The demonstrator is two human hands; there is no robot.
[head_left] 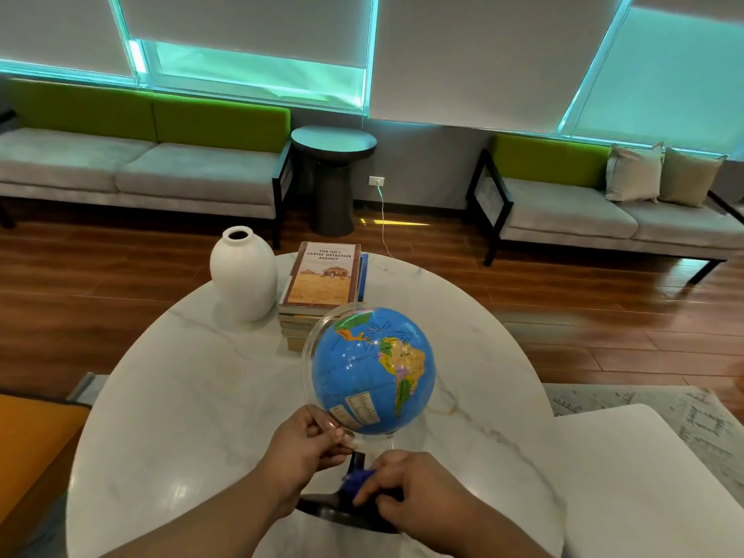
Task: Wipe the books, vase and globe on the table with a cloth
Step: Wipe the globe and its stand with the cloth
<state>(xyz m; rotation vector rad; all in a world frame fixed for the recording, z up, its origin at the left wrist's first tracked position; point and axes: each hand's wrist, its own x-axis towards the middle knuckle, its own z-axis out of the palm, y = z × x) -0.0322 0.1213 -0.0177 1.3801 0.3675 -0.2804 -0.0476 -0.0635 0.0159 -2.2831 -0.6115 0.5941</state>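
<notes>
Blue cloth shows only as a scrap beneath your right hand, whose fingers clench it against the black base of the tilted globe near the table's near edge, while your left hand pinches its clear arc, marble showing on both sides.

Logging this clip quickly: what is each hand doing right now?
Left hand: closed, pinching the clear arc of the globe.
Right hand: grip closed on the blue cloth, held against the black base.
</notes>
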